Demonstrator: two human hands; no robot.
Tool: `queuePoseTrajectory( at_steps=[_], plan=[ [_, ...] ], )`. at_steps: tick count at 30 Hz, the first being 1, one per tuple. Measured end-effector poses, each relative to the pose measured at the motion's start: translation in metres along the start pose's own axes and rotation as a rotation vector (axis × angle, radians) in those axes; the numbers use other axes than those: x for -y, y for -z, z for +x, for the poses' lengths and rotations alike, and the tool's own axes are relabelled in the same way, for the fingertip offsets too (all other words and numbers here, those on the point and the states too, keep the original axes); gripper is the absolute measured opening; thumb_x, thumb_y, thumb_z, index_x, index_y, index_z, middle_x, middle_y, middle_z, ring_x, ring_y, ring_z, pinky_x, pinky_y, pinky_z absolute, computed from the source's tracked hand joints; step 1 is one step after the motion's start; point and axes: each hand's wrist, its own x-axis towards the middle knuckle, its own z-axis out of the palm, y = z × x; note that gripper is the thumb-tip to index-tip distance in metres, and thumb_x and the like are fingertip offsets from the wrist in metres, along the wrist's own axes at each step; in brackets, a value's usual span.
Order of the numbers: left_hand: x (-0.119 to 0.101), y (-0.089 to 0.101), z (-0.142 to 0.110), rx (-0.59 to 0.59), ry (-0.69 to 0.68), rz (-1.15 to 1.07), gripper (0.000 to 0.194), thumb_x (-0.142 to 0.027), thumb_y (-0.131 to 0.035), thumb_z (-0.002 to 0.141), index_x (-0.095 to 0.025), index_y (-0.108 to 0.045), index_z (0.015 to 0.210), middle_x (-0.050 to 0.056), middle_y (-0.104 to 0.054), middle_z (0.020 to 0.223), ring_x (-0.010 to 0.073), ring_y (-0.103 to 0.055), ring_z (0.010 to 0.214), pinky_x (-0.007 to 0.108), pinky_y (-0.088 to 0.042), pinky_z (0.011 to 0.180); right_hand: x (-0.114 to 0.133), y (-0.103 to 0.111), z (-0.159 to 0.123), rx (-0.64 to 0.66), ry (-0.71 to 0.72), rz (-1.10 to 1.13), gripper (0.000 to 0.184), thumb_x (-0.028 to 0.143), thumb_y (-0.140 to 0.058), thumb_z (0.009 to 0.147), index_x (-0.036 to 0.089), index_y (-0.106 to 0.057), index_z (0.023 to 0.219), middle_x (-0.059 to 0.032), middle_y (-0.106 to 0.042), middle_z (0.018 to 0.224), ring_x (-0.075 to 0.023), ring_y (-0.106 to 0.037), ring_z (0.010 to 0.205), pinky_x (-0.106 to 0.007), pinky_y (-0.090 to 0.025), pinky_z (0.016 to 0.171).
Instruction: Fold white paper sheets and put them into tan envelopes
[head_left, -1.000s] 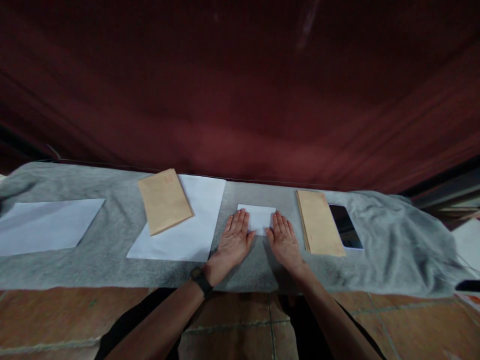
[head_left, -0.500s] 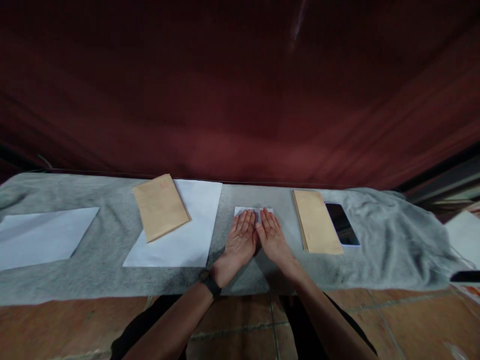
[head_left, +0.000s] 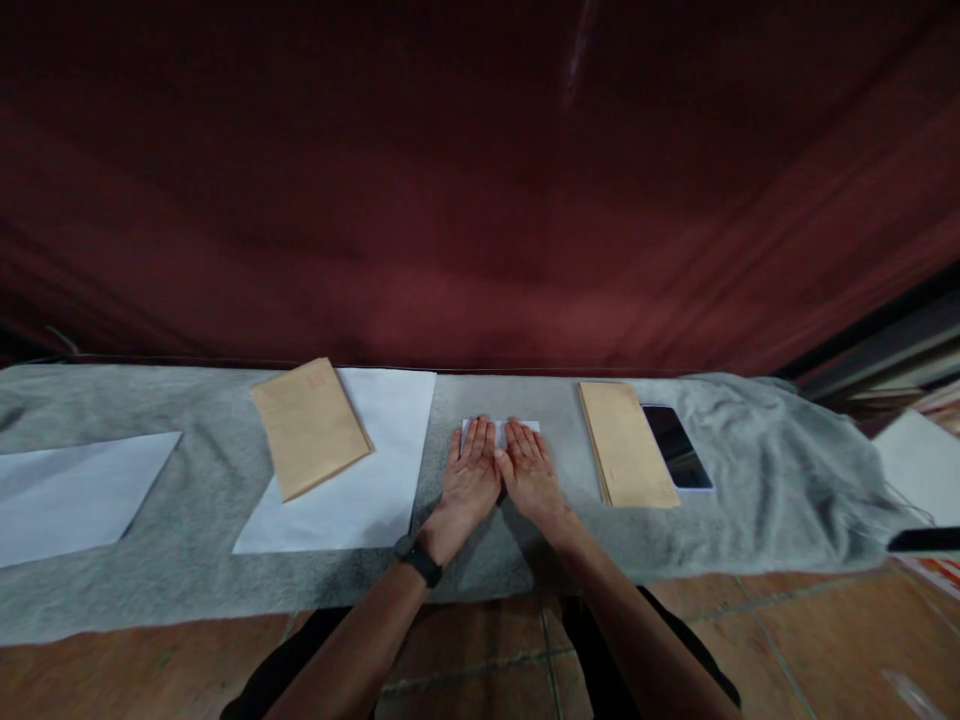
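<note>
A small white piece of paper (head_left: 531,426) lies on the grey cloth, mostly covered by my two hands. My left hand (head_left: 471,478), with a dark watch (head_left: 418,560) at its wrist, rests flat on the paper's left part, fingers stretched forward. Flat on the right part is my right hand (head_left: 531,478), its thumb touching or overlapping the left hand's edge. Only the paper's far edge and corners show past the fingertips. To the right of my hands lies a stack of brown envelopes (head_left: 628,445).
A phone (head_left: 677,447) lies beside that stack. On the left, more brown envelopes (head_left: 311,430) sit across large white sheets (head_left: 390,480); another white sheet (head_left: 82,495) is farther left. The grey cloth (head_left: 210,560) ends above a tiled floor, and a dark red surface (head_left: 480,200) rises behind.
Both hands stay flat on the small paper. The fingers of my left hand have spread slightly, and the view has shifted a little.
</note>
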Motion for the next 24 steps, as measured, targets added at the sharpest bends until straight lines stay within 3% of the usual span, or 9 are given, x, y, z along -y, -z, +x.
queuePoseTrajectory(
  at_steps=[12,20,24],
  plan=[
    [0.015,0.002,-0.005,0.000,0.119,0.021,0.059,-0.035,-0.028,0.101,-0.003,-0.035,0.151,0.017,-0.031,0.159,0.0272,-0.025,0.150,0.048,-0.016,0.123,-0.023,0.002,-0.008,-0.041,-0.058,-0.150,0.061,0.045,-0.024,0.106,0.007,-0.036,0.152,-0.0168,-0.038,0.156,-0.0294,-0.035,0.145,-0.048,-0.026,0.118],
    [0.034,-0.007,-0.010,-0.073,0.133,-0.020,0.060,-0.035,-0.032,0.100,-0.002,-0.035,0.151,0.020,-0.034,0.158,0.0291,-0.025,0.150,0.049,-0.022,0.122,-0.035,0.011,-0.014,-0.020,-0.115,-0.154,0.064,0.046,-0.025,0.105,0.005,-0.034,0.153,-0.0191,-0.035,0.157,-0.0307,-0.032,0.146,-0.048,-0.026,0.118],
    [0.029,0.000,-0.017,-0.146,0.084,-0.059,0.060,-0.033,-0.032,0.100,0.000,-0.034,0.150,0.021,-0.032,0.159,0.0301,-0.025,0.150,0.049,-0.024,0.122,-0.030,0.018,-0.019,-0.045,-0.104,-0.102,0.064,0.046,-0.023,0.105,0.005,-0.031,0.154,-0.0185,-0.032,0.159,-0.0302,-0.030,0.148,-0.050,-0.026,0.119]
  ],
)
